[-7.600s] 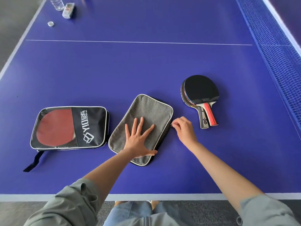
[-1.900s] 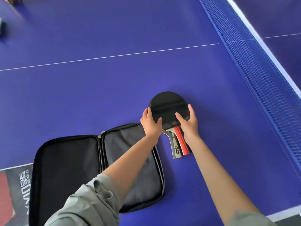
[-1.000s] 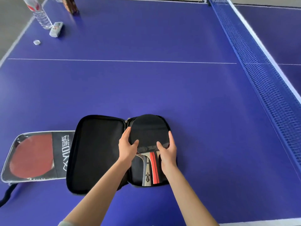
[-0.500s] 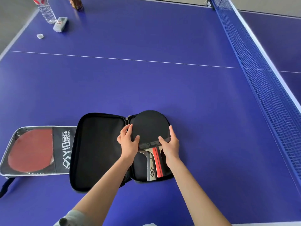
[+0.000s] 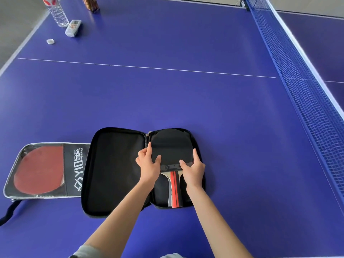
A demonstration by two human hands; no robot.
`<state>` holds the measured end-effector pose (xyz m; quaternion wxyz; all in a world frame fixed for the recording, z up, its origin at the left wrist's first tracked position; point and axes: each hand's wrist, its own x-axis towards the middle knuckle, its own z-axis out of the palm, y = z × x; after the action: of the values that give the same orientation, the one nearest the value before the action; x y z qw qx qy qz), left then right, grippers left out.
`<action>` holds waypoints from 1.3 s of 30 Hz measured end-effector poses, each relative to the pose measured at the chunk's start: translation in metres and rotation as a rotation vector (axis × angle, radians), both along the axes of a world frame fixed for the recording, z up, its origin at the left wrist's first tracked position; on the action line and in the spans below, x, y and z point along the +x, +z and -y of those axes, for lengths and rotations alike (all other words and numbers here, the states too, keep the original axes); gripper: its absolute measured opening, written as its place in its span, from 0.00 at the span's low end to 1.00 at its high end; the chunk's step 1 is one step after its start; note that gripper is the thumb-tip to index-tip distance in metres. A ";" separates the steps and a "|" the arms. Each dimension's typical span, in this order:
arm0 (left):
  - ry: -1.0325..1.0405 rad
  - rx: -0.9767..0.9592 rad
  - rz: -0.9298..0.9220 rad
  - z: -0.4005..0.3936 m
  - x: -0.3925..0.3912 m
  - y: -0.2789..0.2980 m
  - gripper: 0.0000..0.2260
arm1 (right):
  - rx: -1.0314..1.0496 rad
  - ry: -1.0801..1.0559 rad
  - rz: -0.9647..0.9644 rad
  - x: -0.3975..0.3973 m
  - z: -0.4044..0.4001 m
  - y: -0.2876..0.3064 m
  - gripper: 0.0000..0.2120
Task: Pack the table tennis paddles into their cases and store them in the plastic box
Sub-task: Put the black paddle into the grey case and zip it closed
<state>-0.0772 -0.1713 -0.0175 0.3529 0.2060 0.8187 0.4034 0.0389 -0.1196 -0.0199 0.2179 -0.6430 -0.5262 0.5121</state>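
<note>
Paddles, stacked with a black rubber face up, lie in the right half of the open black case, blades toward the far side and handles toward the near edge of the blue table. The left hand grips the left rim of the top blade, thumb on the rubber and fingers curled over the edge. The right hand clamps the right rim the same way, just above the red-striped handle. The case's left half lies flat and overlaps a clear-windowed case holding a red paddle, near the table's left side. At the far left corner stand a water bottle, a small packet and a bottle cap. The net runs along the right edge.
</note>
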 end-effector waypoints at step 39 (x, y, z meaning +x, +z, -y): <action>-0.039 0.085 -0.097 -0.002 -0.011 -0.006 0.26 | 0.346 0.287 0.159 0.005 -0.030 -0.010 0.31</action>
<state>-0.0881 -0.1693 -0.0236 0.3116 0.2560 0.8128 0.4203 0.0441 -0.0894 -0.0301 0.2074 -0.5530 -0.7077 0.3877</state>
